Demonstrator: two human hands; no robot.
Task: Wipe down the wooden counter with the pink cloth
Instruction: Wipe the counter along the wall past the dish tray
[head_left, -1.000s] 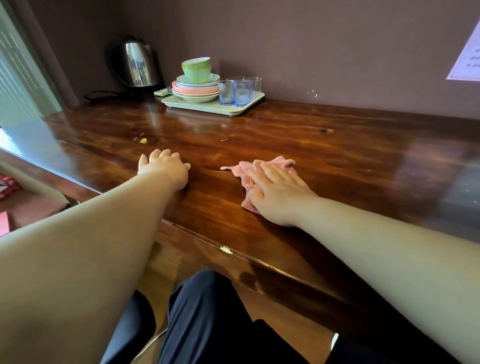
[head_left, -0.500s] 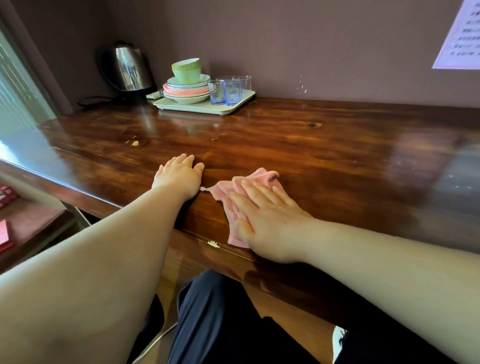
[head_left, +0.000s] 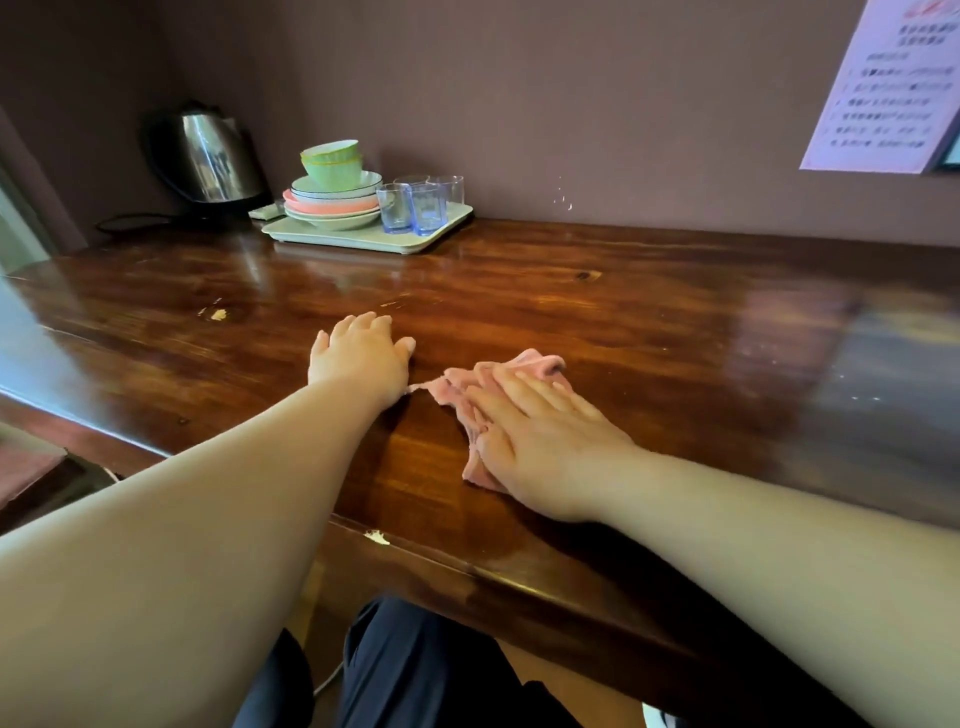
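The right hand (head_left: 540, 447) lies flat with its fingers (head_left: 524, 395) straight and close together, pressing the pink cloth (head_left: 467, 395) down onto the wooden counter (head_left: 649, 332). The cloth is bunched under the palm, with folds showing past the fingertips and a thin corner trailing toward the left hand (head_left: 358, 358). That hand rests palm-down on the counter just beside the cloth's corner, its fingers loosely extended and holding nothing; whether it touches the corner I cannot tell. Both hands sit near the counter's front edge. Well beyond the cloth, against the wall, a pale green tray (head_left: 374, 239) carries stacked bowls (head_left: 332, 192) and clear glasses (head_left: 421, 205). A steel kettle (head_left: 213, 156) stands just left of the tray. A printed sheet (head_left: 883, 88) hangs on the wall far right of the tray.
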